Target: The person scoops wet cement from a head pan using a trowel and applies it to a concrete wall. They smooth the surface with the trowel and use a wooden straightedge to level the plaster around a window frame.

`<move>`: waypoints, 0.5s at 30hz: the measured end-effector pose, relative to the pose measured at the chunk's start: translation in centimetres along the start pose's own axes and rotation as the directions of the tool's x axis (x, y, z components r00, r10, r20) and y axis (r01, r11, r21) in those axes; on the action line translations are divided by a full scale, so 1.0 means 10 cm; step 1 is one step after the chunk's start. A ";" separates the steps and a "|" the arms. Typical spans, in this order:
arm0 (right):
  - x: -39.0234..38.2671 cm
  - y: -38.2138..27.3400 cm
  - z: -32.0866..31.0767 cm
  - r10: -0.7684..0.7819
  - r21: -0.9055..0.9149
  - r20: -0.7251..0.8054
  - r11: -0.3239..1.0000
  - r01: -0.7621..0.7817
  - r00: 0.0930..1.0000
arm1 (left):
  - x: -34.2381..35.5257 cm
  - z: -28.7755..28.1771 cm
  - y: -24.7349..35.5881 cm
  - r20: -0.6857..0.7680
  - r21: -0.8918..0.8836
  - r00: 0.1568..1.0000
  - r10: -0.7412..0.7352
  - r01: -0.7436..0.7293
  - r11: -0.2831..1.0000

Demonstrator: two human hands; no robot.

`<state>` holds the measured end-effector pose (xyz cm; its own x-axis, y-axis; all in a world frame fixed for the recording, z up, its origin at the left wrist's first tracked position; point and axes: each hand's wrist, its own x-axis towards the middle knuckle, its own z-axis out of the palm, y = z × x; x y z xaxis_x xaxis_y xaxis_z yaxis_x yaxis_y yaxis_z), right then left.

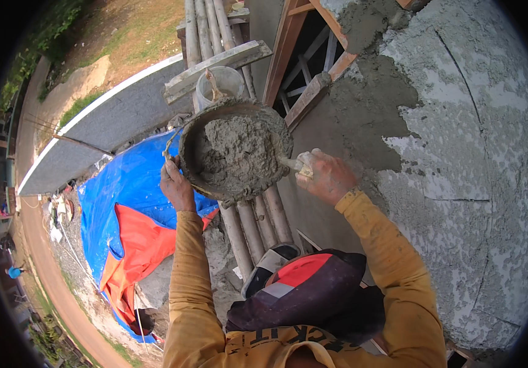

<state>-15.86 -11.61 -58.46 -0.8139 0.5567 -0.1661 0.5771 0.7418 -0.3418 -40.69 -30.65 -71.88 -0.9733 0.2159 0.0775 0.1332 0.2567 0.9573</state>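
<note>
A round bucket [197, 183] coated in mortar is in front of me, above the pole walkway. Wet grey mortar [239, 147] is heaped inside it. My left hand [178, 185] grips the left side of its rim, close to a thin bent handle [169, 142]. At the right side, my right hand [328, 176] is closed round the mortar-caked handle of a trowel [291, 163], whose blade I cannot make out against the mortar.
Scaffold poles [248, 230] run beneath the bucket, with my shoe [270, 260] on them. Beyond stand a plank [218, 70] and a whitish pail [230, 83]. A partly plastered wall [460, 165] and wooden frame [307, 101] rise at right. Blue tarpaulin [132, 178] lies below left.
</note>
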 end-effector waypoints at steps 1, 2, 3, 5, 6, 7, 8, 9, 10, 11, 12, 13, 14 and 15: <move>-0.07 -0.02 -0.15 -0.048 -0.023 -0.053 0.999 0.047 0.997 | 0.00 -0.01 0.01 -0.005 -0.022 1.000 0.004 -0.004 1.000; -0.12 -0.04 -0.29 -0.107 -0.045 -0.102 0.994 0.103 0.989 | 0.02 -0.02 -0.04 -0.005 -0.036 1.000 -0.009 0.008 0.999; -0.17 -0.07 -0.44 -0.163 -0.062 -0.143 0.986 0.156 0.976 | 0.03 0.00 -0.05 0.005 -0.038 1.000 0.004 -0.004 0.999; -0.26 -0.21 -0.88 -0.219 0.067 -0.120 0.971 0.228 0.968 | 0.03 -0.01 -0.04 0.020 -0.014 0.999 0.025 -0.025 1.000; -0.27 -0.29 -1.10 -0.258 0.134 -0.113 0.953 0.272 0.960 | 0.03 -0.04 0.01 0.019 -0.031 1.000 0.025 -0.024 0.999; -0.28 -0.36 -1.30 -0.186 0.292 -0.038 0.938 0.189 0.982 | 0.04 -0.10 0.01 0.015 -0.019 1.000 0.019 -0.018 1.000; -0.30 -0.42 -1.49 -0.118 0.430 0.050 0.899 0.085 0.992 | 0.05 -0.13 0.00 0.017 -0.013 1.000 0.010 -0.010 1.000; -0.29 -0.33 -1.57 -0.043 0.571 0.120 0.820 -0.034 0.992 | 0.06 -0.12 0.00 0.024 -0.014 1.000 0.006 -0.005 1.000; -0.31 -0.23 -1.65 0.049 0.682 0.189 0.712 -0.167 0.981 | 0.05 -0.07 0.02 0.038 -0.008 0.999 0.019 -0.019 1.000; -0.31 0.03 -1.67 0.140 0.788 0.250 0.546 -0.286 0.958 | 0.03 -0.01 0.04 0.051 -0.001 0.998 0.033 -0.033 0.999; -0.33 0.27 -1.79 0.342 0.743 0.167 0.572 -0.347 0.924 | 0.01 0.07 0.05 0.073 0.010 0.996 0.044 -0.045 0.999; -0.38 0.49 -1.90 0.513 0.702 0.084 0.578 -0.416 0.854 | -0.04 0.07 0.03 0.077 0.007 0.996 0.048 -0.049 0.999; -0.55 0.65 -2.07 0.640 0.608 -0.139 0.657 -0.445 0.756 | -0.07 0.12 0.01 0.092 -0.004 0.994 0.052 -0.052 0.999; -0.80 0.63 -2.25 0.664 0.669 -0.288 0.655 -0.351 0.690 | -0.01 0.16 0.00 0.069 -0.017 0.996 0.062 -0.061 0.998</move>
<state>-4.21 -3.00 -38.42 -0.1588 0.9844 -0.0752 0.6191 0.0400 -0.7843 -40.26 -29.22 -72.32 -0.9479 0.2960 0.1173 0.1892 0.2272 0.9553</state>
